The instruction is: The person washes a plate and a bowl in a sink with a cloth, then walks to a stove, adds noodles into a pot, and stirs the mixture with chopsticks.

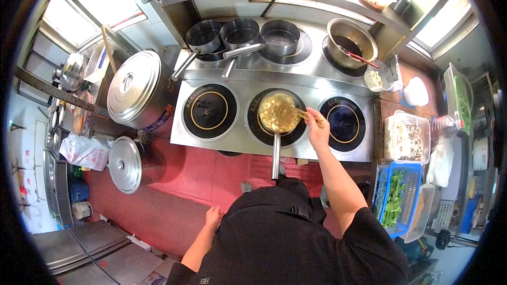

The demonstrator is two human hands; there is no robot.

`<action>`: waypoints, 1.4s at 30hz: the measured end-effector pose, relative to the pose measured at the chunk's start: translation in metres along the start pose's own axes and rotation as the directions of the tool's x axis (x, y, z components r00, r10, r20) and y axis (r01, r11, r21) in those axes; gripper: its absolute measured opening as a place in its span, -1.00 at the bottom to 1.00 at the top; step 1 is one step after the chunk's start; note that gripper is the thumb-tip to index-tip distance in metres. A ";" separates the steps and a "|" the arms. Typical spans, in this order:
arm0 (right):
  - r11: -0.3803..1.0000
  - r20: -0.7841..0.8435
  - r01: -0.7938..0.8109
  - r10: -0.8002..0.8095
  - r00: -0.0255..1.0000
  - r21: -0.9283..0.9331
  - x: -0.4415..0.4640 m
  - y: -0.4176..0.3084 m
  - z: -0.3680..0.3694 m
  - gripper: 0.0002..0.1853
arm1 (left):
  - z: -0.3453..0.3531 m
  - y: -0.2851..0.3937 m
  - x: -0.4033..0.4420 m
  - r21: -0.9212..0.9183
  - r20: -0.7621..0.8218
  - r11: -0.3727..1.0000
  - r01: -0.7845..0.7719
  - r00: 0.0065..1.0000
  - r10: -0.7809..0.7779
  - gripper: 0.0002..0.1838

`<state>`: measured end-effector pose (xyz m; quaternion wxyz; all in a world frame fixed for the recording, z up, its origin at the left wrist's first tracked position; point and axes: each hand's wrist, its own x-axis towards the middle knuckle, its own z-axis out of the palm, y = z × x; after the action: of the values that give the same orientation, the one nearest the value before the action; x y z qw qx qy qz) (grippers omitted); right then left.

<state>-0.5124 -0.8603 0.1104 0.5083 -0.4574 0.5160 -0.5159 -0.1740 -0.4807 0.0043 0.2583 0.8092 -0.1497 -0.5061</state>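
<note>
A saucepan of yellowish food in liquid stands on the front middle cooktop ring, its long handle pointing towards my body. From the right, my right hand reaches over the stove, closed around a pair of chopsticks. Their far ends dip into the food. My left hand hangs low beside my body, away from the stove, its fingers loosely curled with nothing visible in them. The pan's handle is untouched by either hand.
Dark saucepans and a large metal pot with a red-handled utensil line the back. Lidded stockpots stand left. On the right are a tub of sliced mushrooms and a blue basket of greens.
</note>
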 end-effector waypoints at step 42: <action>0.911 0.147 0.070 -0.010 0.989 -0.405 0.020 -0.043 -0.041 -0.78 | 0.006 -0.019 0.018 -0.277 0.078 0.935 0.222 0.975 -0.209 -0.71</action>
<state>-0.5571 -0.8800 0.1499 0.4259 -0.5997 0.5656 -0.3729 -0.1720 -0.4760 -0.0218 0.3110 0.7630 0.0078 -0.5666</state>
